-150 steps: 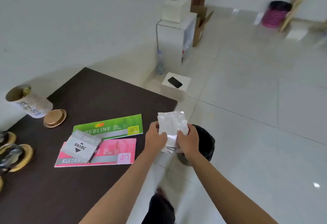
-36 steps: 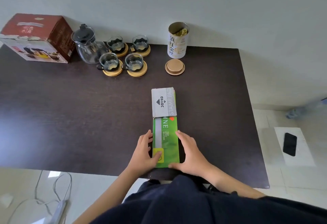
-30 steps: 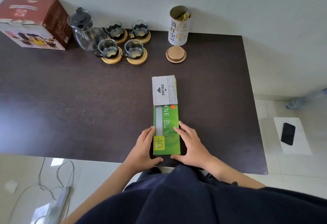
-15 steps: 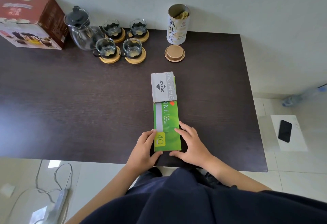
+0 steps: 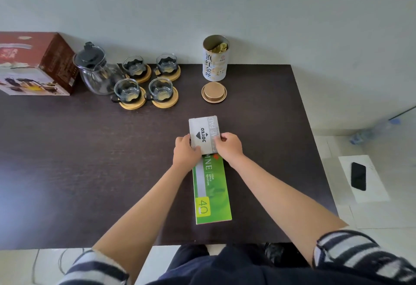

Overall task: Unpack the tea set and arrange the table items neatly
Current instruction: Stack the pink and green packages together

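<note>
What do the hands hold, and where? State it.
Both the left hand and right hand grip the grey cardboard stamp-pad box by its near side edges.

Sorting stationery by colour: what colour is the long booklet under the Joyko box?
Bright green, with a yellow "40" square: the booklet, seen in the head view.

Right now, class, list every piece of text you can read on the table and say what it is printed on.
"JOYKO": grey box, gripped by the left hand and right hand.
"P PAD": the same box's right strip, partly covered.
"INE", "YOUR OFFICE SOLUTION", "40": green booklet.
Chinese characters: tea tin; its smaller print is unreadable.
Red carton: print too blurred.
</note>
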{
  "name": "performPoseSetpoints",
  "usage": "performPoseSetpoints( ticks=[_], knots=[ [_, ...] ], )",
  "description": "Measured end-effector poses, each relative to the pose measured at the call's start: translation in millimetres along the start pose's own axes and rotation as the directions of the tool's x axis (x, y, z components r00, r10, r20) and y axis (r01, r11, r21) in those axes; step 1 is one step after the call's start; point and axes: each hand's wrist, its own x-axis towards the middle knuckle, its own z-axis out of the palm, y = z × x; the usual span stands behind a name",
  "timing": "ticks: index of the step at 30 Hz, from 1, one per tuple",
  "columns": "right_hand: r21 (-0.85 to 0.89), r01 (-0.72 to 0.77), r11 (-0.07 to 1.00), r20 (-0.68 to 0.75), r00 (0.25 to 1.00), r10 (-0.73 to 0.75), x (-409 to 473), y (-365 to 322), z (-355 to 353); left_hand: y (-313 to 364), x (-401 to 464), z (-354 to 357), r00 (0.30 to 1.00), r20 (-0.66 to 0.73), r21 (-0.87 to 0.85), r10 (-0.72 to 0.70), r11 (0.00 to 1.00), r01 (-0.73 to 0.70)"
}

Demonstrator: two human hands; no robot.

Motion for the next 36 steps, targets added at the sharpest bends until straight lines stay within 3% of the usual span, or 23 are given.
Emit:
performPoseSetpoints(
  ticks=[4,9,15,18,21,26,31,36],
  knots=[
    [0.048,-0.076,0.996,0.019,0.997,0.075,2.9,-4.7,8.7,-2.2,2.9,-0.5,1.0,-0.007,-0.07,-0.022,0.997,0.022],
    [0.162,-0.24,0.957,0.114,0.968,0.223,11.6,-10.9,2.9,-4.0,10.7,-5.2,0.968,0.047,-0.299,-0.245,0.921,0.248],
    [0.201,-0.259,0.945,0.225,0.951,0.213,9.3,-20.9,-0.3,-3.0,16.0,-13.1,0.931,0.185,-0.468,-0.314,0.805,0.364],
    [0.264,-0.21,0.941,0.198,0.967,0.16,8.7,-24.2,-13.5,10.8,14.9,-17.0,0.921,0.223,-0.509,-0.319,0.768,0.389],
    [0.378,-0.166,0.911,0.147,0.982,0.118,19.7,-24.3,-34.6,35.5,19.8,-15.1,0.931,0.244,-0.527,-0.269,0.769,0.361],
    [0.457,-0.083,0.886,0.024,0.996,0.081,47.1,-27.7,-95.7,101.2,41.1,9.4,0.974,0.193,-0.481,-0.119,0.854,0.2],
    [0.425,0.027,0.905,-0.141,0.989,0.037,94.4,-34.5,-155.6,170.3,80.3,48.0,0.991,0.128,-0.414,-0.028,0.907,0.079],
    [0.364,0.07,0.929,-0.211,0.978,0.008,161.9,-39.7,-182.0,207.5,139.5,76.3,0.996,0.088,-0.358,-0.026,0.932,0.056]
  ],
)
